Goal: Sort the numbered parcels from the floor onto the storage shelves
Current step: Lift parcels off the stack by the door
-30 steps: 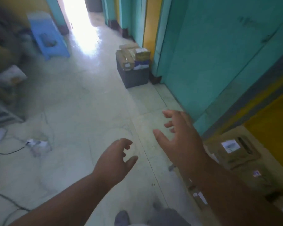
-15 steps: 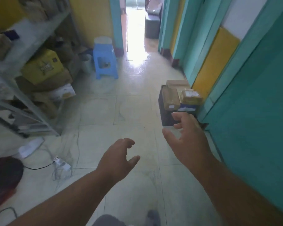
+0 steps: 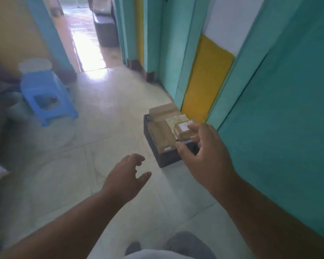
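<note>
1. Head view: the parcels (image 3: 168,128) on the dark crate (image 3: 165,157) by the teal wall now sit much nearer; right hand (image 3: 204,156) reaches toward them, left hand (image 3: 125,176) trails, both released and empty, so pickup looks imminent

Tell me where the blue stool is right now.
In the head view, the blue stool stands on the floor at the left, by the yellow wall near the doorway, well left of the parcels.

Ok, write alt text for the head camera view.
Two bare hands, left and right, reach empty and open toward taped cardboard parcels stacked on a dark crate by a teal wall. A blue plastic stool stands on the tiled floor behind.
</note>
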The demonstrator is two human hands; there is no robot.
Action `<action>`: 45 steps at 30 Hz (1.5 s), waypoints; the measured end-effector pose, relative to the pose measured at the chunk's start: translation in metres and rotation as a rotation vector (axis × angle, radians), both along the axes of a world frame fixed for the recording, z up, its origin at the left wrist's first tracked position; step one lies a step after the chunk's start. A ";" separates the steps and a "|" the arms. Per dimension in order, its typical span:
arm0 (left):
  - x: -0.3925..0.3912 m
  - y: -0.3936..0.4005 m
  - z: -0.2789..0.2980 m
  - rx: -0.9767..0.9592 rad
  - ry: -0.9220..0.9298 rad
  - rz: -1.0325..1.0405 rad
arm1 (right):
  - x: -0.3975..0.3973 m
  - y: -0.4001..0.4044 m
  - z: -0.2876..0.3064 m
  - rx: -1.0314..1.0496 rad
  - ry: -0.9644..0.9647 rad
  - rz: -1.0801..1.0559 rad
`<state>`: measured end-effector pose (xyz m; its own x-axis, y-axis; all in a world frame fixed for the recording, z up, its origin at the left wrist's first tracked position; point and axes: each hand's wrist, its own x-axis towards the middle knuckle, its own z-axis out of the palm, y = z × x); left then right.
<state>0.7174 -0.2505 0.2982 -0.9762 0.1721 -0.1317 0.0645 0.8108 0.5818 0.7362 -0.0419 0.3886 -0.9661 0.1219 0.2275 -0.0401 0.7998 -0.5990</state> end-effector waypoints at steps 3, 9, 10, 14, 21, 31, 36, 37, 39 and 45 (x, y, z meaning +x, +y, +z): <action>-0.078 0.030 -0.004 -0.016 -0.011 -0.117 | -0.051 0.031 -0.010 -0.015 -0.006 -0.139; -0.207 0.082 -0.035 -0.010 -0.106 -0.180 | -0.174 0.090 -0.048 0.003 -0.035 -0.245; -0.225 0.084 -0.036 -0.023 -0.129 -0.189 | -0.196 0.097 -0.051 0.003 -0.050 -0.255; -0.306 0.083 -0.044 -0.087 -0.169 -0.240 | -0.274 0.110 -0.058 0.005 -0.077 -0.303; -0.452 0.123 -0.099 -0.079 -0.336 -0.459 | -0.362 0.112 -0.104 0.018 -0.186 -0.493; -0.551 0.177 -0.205 -0.176 -0.603 -0.504 | -0.430 0.124 -0.208 -0.072 -0.427 -0.723; -0.547 0.202 -0.296 -0.142 -0.792 -0.281 | -0.448 0.164 -0.311 -0.132 -0.586 -0.792; -0.547 0.209 -0.314 -0.127 -0.811 -0.247 | -0.450 0.174 -0.334 -0.122 -0.626 -0.792; -0.549 0.224 -0.343 -0.090 -0.836 -0.199 | -0.459 0.196 -0.375 -0.084 -0.685 -0.795; -0.556 0.265 -0.390 0.125 -1.048 0.002 | -0.486 0.244 -0.454 -0.234 -0.891 -0.795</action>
